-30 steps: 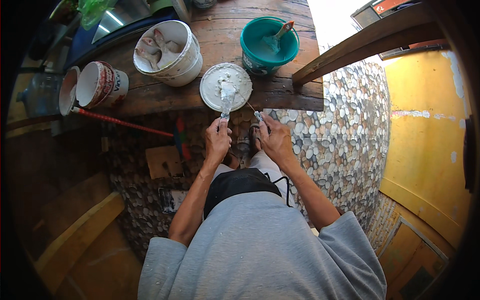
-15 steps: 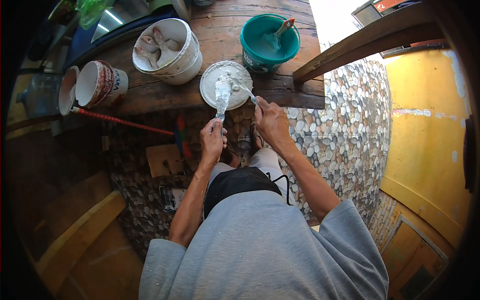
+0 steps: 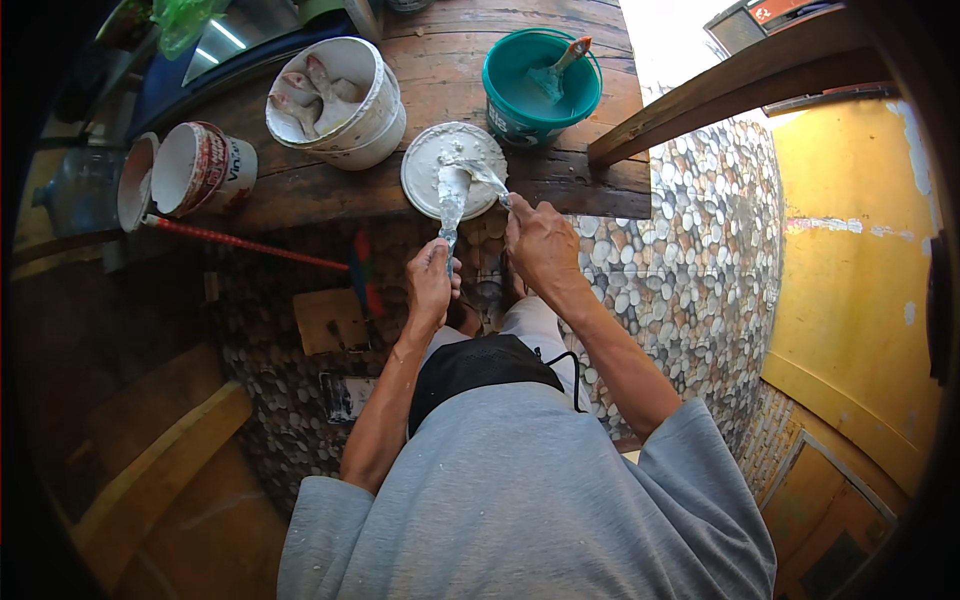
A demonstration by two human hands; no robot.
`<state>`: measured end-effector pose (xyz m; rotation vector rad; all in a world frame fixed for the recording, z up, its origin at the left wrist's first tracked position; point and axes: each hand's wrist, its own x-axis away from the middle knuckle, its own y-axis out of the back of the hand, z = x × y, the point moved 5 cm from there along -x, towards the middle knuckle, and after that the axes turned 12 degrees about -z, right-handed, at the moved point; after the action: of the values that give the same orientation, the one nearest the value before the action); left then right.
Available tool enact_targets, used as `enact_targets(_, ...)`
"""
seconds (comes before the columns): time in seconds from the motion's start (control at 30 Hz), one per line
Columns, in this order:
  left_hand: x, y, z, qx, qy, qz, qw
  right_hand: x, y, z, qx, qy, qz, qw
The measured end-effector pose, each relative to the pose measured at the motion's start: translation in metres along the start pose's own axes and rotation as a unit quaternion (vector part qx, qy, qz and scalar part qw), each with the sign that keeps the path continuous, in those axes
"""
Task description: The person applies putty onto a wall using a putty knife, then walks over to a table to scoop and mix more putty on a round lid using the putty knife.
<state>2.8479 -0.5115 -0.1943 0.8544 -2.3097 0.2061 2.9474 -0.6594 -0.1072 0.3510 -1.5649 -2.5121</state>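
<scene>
My left hand (image 3: 431, 283) is closed around the handle of a putty knife (image 3: 452, 208), its blade coated in white paste. A second, smeared putty knife (image 3: 488, 177) is gripped in my right hand (image 3: 543, 248), and its blade meets the top of the left one. Both blades are over a round white lid (image 3: 419, 172) spread with lumpy white paste, at the table's near edge. How thick the paste lies between the blades is hard to tell.
On the wooden table (image 3: 432, 50) stand a white bucket (image 3: 365, 143) holding brush-like tools and a green bucket (image 3: 530, 128) with a paintbrush (image 3: 562, 66). Farther left are tipped white-and-red tubs (image 3: 238, 168). A wooden beam (image 3: 690, 112) slants up on the right.
The right putty knife has swung left, its blade now lying across the tip of the left one. My left hand has shifted slightly right.
</scene>
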Motion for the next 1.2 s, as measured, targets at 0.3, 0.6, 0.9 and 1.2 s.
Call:
enact_targets(0.3, 0.003, -0.001, 0.002, -0.009, 0.005, 0.001, 1.000, 0.009, -0.029, 0.008, 0.005, 0.025, 0.018, 0.999)
enact_targets(0.6, -0.007, 0.014, -0.009, -0.129, -0.131, -0.059, 0.981, -0.013, -0.009, -0.021, -0.150, -0.042, -0.058, 0.986)
enact_targets(0.9, 0.003, 0.032, -0.033, -0.307, -0.311, -0.162, 0.885, 0.031, 0.022, -0.018, -0.108, 0.017, -0.077, 0.991)
enact_targets(1.2, 0.015, 0.020, -0.040, -0.313, -0.366, -0.157, 0.862, 0.043, 0.012, 0.007, -0.014, 0.077, -0.042, 0.996)
